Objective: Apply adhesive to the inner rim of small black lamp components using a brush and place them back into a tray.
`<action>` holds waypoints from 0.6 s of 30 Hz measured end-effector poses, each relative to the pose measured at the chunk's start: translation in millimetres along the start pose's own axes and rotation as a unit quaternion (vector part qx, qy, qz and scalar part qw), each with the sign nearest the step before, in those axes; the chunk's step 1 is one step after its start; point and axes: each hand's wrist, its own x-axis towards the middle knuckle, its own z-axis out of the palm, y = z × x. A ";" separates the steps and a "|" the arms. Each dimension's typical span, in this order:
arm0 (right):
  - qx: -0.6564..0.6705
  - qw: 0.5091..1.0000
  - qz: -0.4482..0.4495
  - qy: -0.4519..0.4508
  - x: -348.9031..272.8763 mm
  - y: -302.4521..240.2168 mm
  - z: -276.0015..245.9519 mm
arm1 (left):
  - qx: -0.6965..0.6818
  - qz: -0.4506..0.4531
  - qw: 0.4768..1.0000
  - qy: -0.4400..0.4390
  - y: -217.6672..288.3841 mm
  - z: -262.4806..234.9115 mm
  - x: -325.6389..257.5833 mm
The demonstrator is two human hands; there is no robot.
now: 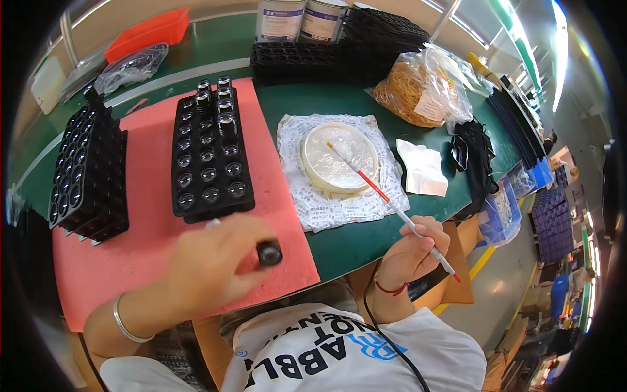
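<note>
My left hand [212, 258], a little blurred, pinches a small black cylinder [269, 253] with a shiny, lens-like end, above the near part of a pink foam sheet [153, 235]. In my right hand [418, 250] is a thin paintbrush [373, 186] with a white and red handle, its bristles up and to the left over a round shallow dish [339, 159]. The dish holds something pale and lies on a printed white sheet [307, 212]. Beyond my left hand a black tray [196, 212] holds rows of similar cylinders, several standing higher at its far end.
More black trays are stacked [104, 209] at the left. At the back are metal cans [279, 23], black trays [294, 59] and a bag of rubber bands [418, 91]. A white tissue [422, 168] lies right of the dish; an orange bin [147, 32] is far left.
</note>
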 end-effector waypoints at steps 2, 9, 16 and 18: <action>-0.006 1.000 -0.004 -0.007 -1.1 -1.2 1.9 | -0.059 -0.030 0.998 -0.021 -1.3 4.6 -5.0; -0.026 0.999 0.017 -0.023 -2.1 -1.4 5.4 | -0.225 -0.098 0.969 0.005 -15.6 12.6 -0.1; 0.191 0.962 0.166 0.105 1.5 0.1 4.0 | -0.328 -0.241 0.913 -0.023 -9.7 -0.5 1.6; 0.232 0.948 0.173 0.132 -0.9 1.5 2.6 | -0.339 -0.258 0.905 -0.025 -11.2 -1.7 1.9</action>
